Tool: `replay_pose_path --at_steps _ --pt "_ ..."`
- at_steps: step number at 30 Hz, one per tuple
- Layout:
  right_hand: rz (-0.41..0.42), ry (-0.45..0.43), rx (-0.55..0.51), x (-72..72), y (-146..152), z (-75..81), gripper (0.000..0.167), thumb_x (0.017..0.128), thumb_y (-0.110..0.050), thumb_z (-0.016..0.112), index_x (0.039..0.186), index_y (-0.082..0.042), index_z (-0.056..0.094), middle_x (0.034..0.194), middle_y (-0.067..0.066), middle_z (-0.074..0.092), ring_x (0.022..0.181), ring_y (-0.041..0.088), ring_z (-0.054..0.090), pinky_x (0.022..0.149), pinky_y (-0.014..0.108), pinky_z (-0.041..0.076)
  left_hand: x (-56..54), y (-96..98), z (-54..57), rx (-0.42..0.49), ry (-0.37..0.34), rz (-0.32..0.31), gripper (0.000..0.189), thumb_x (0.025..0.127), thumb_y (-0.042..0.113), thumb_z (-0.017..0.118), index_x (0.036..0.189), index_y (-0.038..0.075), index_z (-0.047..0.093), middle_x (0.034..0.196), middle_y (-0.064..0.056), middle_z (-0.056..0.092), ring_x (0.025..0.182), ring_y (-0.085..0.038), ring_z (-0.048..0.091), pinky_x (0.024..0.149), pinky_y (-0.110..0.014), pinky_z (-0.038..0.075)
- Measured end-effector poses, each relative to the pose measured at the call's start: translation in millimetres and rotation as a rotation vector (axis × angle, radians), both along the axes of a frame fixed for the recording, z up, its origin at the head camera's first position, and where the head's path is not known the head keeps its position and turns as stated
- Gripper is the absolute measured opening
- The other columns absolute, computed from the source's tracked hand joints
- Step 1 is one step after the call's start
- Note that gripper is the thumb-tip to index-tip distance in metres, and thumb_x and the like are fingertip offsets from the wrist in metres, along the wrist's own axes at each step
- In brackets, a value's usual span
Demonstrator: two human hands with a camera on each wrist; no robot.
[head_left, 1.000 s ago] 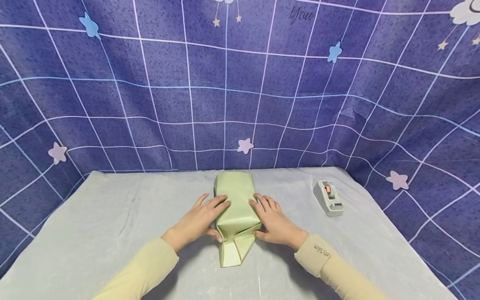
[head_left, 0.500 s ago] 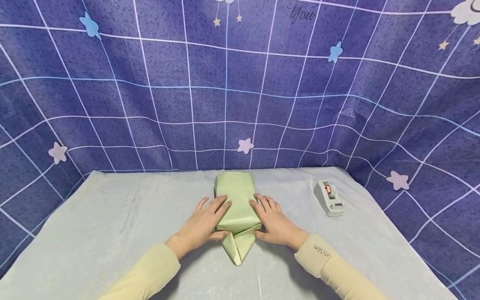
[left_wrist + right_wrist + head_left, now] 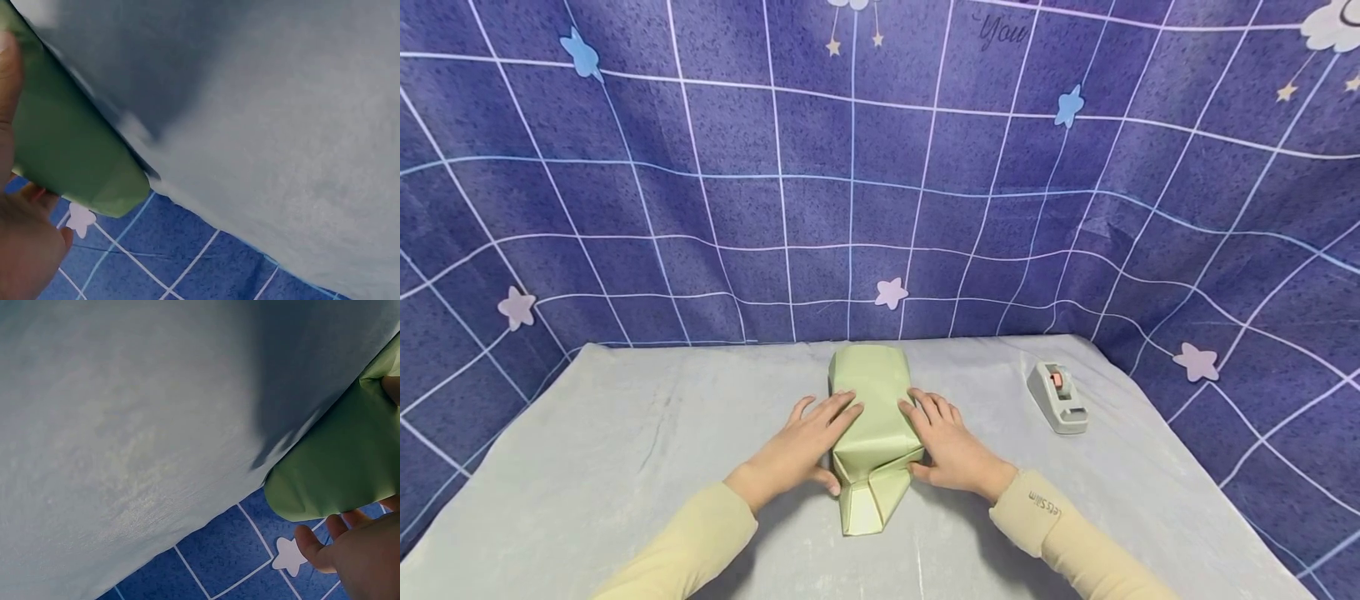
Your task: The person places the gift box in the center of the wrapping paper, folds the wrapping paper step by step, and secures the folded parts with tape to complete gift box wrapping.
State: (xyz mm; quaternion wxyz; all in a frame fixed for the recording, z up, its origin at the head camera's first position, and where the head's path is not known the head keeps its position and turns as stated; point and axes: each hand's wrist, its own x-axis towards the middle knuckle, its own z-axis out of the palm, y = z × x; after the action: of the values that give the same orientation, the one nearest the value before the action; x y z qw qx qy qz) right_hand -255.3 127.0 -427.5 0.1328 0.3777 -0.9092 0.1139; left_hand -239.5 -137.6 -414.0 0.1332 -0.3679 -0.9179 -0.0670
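Observation:
A parcel wrapped in pale green paper [image 3: 874, 398] lies lengthwise on the cloth-covered table, pointing away from me. From its near end sticks a folded paper flap [image 3: 862, 510], its lighter inner side partly showing. My left hand [image 3: 797, 450] rests its fingers on the parcel's left upper edge, its thumb beside the left near corner. My right hand [image 3: 957, 446] lies along the right edge, fingertips on top, thumb against the creased near end. Both wrist views show the parcel's long side [image 3: 75, 140] with fingers over it; the right thumb [image 3: 392, 387] touches the crease.
A grey tape dispenser [image 3: 1057, 397] with an orange-pink core stands to the right of the parcel. Grey cloth [image 3: 647, 417] covers the table. Behind it hangs a blue curtain [image 3: 880, 200] with a line grid and stars.
Half a second ago the left thumb pushed the near end's left side inward, making the flap pointed. Now that thumb has drawn back left and the flap has spread again. The right hand stays put.

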Motion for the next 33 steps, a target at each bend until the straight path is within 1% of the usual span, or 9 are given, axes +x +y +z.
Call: replay_pose_path --at_steps 2,5,7,10,13,19,25,30,33 --pt "-0.002 -0.001 0.002 0.3 0.0 -0.1 0.086 0.070 -0.033 0.071 0.140 -0.008 0.029 0.146 0.017 0.025 0.128 0.033 0.030 0.101 0.051 0.029 1.0 1.0 0.0 -0.016 0.011 0.003 0.119 0.041 0.056 0.072 0.141 0.007 0.031 0.147 -0.016 0.030 0.134 -0.029 0.031 0.104 -0.054 0.023" --pt "-0.004 -0.003 0.002 0.7 0.1 0.0 0.086 0.070 -0.033 0.071 0.140 -0.008 0.029 0.146 0.017 0.025 0.128 0.033 0.030 0.101 0.051 0.029 2.1 3.4 -2.0 -0.026 0.062 0.012 0.120 0.040 0.060 0.071 0.140 0.006 0.032 0.145 -0.017 0.032 0.132 -0.030 0.035 0.102 -0.054 0.025" --pt "-0.005 -0.004 0.003 0.9 0.0 0.3 0.086 0.070 -0.033 0.071 0.140 -0.008 0.029 0.146 0.017 0.025 0.128 0.033 0.030 0.101 0.051 0.029 2.4 4.9 -3.9 -0.008 0.092 0.018 0.118 0.041 0.062 0.070 0.139 0.006 0.034 0.143 -0.017 0.034 0.130 -0.030 0.037 0.101 -0.053 0.026" --pt "-0.005 -0.004 0.002 1.1 -0.2 0.5 0.086 0.070 -0.033 0.071 0.140 -0.008 0.029 0.146 0.017 0.026 0.128 0.033 0.030 0.101 0.051 0.029 1.9 6.4 -7.2 0.033 0.118 0.039 0.114 0.044 0.064 0.070 0.137 0.008 0.037 0.141 -0.015 0.038 0.128 -0.028 0.039 0.101 -0.052 0.026" --pt "-0.003 -0.005 0.001 1.4 -0.5 0.7 0.086 0.070 -0.032 0.072 0.140 -0.008 0.029 0.146 0.017 0.025 0.128 0.033 0.030 0.101 0.051 0.029 1.8 8.1 -8.9 0.066 0.109 0.058 0.110 0.046 0.063 0.070 0.137 0.009 0.038 0.141 -0.014 0.038 0.128 -0.028 0.039 0.102 -0.052 0.025" --pt "-0.004 -0.004 -0.001 2.1 -0.6 1.1 0.086 0.070 -0.032 0.071 0.140 -0.008 0.029 0.146 0.017 0.025 0.128 0.032 0.030 0.102 0.050 0.029 1.7 12.2 -9.9 0.076 0.083 0.115 0.106 0.049 0.065 0.070 0.137 0.013 0.038 0.141 -0.012 0.038 0.129 -0.026 0.038 0.105 -0.052 0.023" --pt "-0.001 -0.006 -0.007 2.2 -0.8 0.7 0.085 0.070 -0.032 0.072 0.140 -0.008 0.029 0.146 0.017 0.025 0.128 0.032 0.029 0.102 0.050 0.028 2.2 14.8 -10.7 0.083 0.082 0.142 0.101 0.054 0.065 0.070 0.136 0.013 0.040 0.141 -0.011 0.039 0.129 -0.026 0.039 0.105 -0.051 0.024" --pt "0.000 -0.006 -0.016 2.4 -0.9 0.4 0.085 0.070 -0.031 0.072 0.140 -0.007 0.030 0.146 0.017 0.025 0.128 0.033 0.030 0.102 0.051 0.028 3.6 17.4 -11.4 0.098 0.077 0.167 0.096 0.059 0.062 0.073 0.135 0.014 0.041 0.141 -0.010 0.039 0.129 -0.025 0.038 0.106 -0.051 0.023" --pt "-0.001 -0.001 -0.021 2.2 -0.9 -0.5 0.085 0.070 -0.032 0.072 0.140 -0.008 0.030 0.145 0.017 0.025 0.128 0.033 0.030 0.101 0.051 0.028 5.1 19.1 -12.2 0.103 0.083 0.181 0.095 0.059 0.059 0.075 0.135 0.014 0.041 0.141 -0.009 0.039 0.129 -0.025 0.038 0.106 -0.051 0.023"
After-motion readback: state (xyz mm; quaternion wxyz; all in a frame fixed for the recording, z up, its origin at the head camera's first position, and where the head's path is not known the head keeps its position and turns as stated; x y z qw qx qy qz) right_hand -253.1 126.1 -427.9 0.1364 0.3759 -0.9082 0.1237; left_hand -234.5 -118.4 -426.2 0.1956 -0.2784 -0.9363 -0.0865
